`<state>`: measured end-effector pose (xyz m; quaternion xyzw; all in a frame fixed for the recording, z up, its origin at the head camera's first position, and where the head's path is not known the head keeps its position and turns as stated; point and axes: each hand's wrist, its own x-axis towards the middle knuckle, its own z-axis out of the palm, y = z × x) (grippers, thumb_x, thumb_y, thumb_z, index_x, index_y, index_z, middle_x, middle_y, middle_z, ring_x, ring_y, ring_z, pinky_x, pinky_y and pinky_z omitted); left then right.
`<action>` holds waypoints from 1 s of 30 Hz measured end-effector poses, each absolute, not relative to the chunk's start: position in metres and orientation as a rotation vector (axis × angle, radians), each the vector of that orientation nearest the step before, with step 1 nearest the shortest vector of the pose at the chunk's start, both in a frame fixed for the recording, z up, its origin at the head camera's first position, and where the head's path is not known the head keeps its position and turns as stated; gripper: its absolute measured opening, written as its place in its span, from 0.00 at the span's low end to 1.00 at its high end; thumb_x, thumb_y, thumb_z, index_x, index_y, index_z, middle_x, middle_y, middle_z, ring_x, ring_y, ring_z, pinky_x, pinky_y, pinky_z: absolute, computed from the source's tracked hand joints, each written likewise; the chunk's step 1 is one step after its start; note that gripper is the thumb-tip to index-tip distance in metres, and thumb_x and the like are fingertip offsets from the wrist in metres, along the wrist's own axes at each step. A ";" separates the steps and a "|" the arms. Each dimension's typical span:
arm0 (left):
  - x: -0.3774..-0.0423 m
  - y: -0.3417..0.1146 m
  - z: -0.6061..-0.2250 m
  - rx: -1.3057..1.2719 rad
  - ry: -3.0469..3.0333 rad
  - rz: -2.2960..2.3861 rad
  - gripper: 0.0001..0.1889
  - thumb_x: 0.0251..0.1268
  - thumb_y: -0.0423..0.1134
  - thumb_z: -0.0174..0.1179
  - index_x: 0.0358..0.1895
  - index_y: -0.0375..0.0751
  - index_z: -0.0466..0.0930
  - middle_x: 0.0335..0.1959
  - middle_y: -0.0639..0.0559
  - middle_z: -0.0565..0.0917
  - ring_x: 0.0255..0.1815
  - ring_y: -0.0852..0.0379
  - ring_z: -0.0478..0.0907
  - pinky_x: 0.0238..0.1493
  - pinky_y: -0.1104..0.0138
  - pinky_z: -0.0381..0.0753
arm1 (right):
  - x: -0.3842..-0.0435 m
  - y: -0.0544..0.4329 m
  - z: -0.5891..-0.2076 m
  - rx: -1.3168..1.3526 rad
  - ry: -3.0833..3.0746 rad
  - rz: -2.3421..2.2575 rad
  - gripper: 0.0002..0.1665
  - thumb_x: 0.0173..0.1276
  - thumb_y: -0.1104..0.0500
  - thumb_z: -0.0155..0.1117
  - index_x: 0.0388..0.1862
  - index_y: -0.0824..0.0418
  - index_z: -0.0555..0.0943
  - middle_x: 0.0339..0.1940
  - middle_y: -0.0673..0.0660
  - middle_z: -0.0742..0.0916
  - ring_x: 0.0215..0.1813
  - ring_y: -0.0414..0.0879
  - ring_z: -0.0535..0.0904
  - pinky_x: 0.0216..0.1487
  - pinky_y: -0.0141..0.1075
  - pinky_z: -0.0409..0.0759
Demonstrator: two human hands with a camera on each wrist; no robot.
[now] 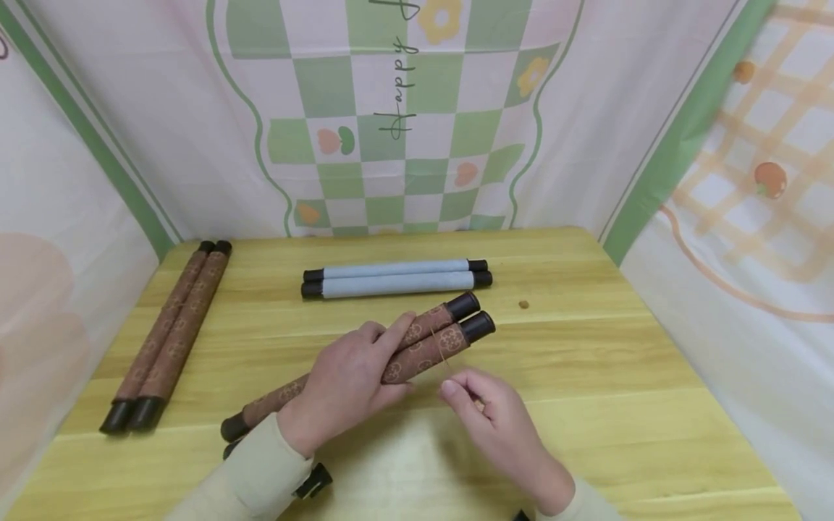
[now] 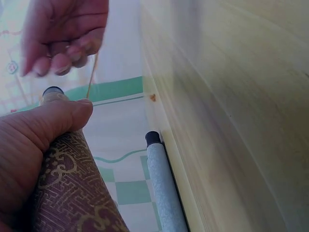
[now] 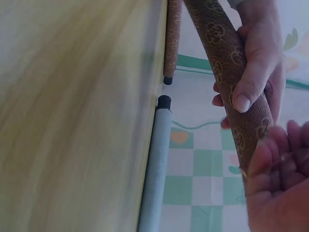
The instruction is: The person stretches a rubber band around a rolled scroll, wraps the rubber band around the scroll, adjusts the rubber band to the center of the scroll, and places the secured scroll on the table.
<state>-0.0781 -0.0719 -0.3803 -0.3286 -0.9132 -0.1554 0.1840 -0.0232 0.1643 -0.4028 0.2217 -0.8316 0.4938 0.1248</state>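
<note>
Wrapped round the brown scroll is my left hand, and opposite it my right hand has the cord pinched between thumb and finger. Biggest thing around us: the cloth, green checks straight ahead. Then the table, wood-grained, running right up to it. Far left on that wood lies the left scroll, also brown, slanting, 2 rolls side by side with black ends. Mine has the same build, held above the table near the middle, 2 rolls together, angled away to the right. Just beyond it, toward the back, the blue scroll lies nearly straight across, no hand on it.

So where do we stand? All 3 scrolls are rolled up, and I'd count that part as done. The other 2 simply lie there; whether they are fastened, I can't make out. On mine, the cord crosses the nearer roll close to its black end and runs straight to my fingertips. No knot shows, so I'd call the cord the unfinished part, though whether it's winding on or coming off, I cannot tell. And smallest of all, a brown speck sits near the blue scroll's right end.
</note>
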 end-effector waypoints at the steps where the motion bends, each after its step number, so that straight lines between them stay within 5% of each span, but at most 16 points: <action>1: -0.078 -0.072 -0.380 -0.926 -2.582 -0.443 0.51 0.54 0.60 0.77 0.80 0.47 0.65 0.45 0.44 0.86 0.30 0.55 0.81 0.28 0.63 0.83 | -0.023 0.164 -0.403 0.690 -2.375 1.376 0.10 0.75 0.66 0.63 0.39 0.51 0.85 0.35 0.43 0.88 0.39 0.39 0.83 0.46 0.32 0.83; 8: -0.079 -0.070 -0.374 -0.916 -2.646 -0.469 0.53 0.54 0.59 0.77 0.82 0.50 0.60 0.49 0.44 0.84 0.32 0.55 0.81 0.29 0.62 0.82 | -0.035 0.159 -0.404 1.002 -1.938 1.132 0.11 0.78 0.63 0.58 0.34 0.60 0.83 0.36 0.55 0.90 0.45 0.50 0.85 0.68 0.35 0.75; 15: -0.079 -0.068 -0.369 -0.899 -2.716 -0.505 0.53 0.53 0.57 0.78 0.82 0.52 0.61 0.40 0.46 0.82 0.26 0.60 0.72 0.25 0.65 0.75 | -0.045 0.155 -0.401 1.134 -1.700 1.157 0.17 0.80 0.62 0.55 0.27 0.63 0.78 0.27 0.55 0.85 0.40 0.52 0.83 0.70 0.39 0.76; 20: -0.078 -0.068 -0.367 -0.892 -2.740 -0.547 0.53 0.51 0.57 0.78 0.82 0.54 0.62 0.39 0.47 0.80 0.26 0.61 0.71 0.26 0.66 0.74 | -0.048 0.156 -0.399 1.149 -1.665 1.155 0.18 0.80 0.62 0.57 0.25 0.62 0.75 0.23 0.51 0.78 0.28 0.41 0.75 0.51 0.33 0.85; 24: -0.078 -0.066 -0.367 -0.886 -2.742 -0.577 0.53 0.52 0.56 0.78 0.82 0.54 0.61 0.39 0.47 0.81 0.27 0.61 0.71 0.26 0.66 0.74 | -0.045 0.157 -0.400 1.100 -1.707 1.123 0.18 0.80 0.60 0.57 0.25 0.61 0.75 0.20 0.47 0.73 0.22 0.34 0.67 0.26 0.23 0.72; 26: -0.079 -0.066 -0.367 -0.867 -2.751 -0.593 0.53 0.51 0.56 0.78 0.82 0.54 0.61 0.40 0.45 0.81 0.27 0.60 0.72 0.26 0.66 0.74 | -0.043 0.158 -0.402 1.053 -1.748 1.113 0.18 0.81 0.58 0.57 0.26 0.61 0.76 0.19 0.47 0.73 0.22 0.34 0.66 0.22 0.20 0.64; 30: -0.082 -0.069 -0.366 -0.799 -2.782 -0.596 0.56 0.51 0.56 0.78 0.84 0.58 0.56 0.43 0.44 0.81 0.26 0.59 0.73 0.24 0.66 0.74 | -0.036 0.165 -0.406 0.921 -1.876 1.073 0.17 0.82 0.55 0.57 0.30 0.59 0.80 0.21 0.45 0.75 0.23 0.32 0.67 0.23 0.21 0.65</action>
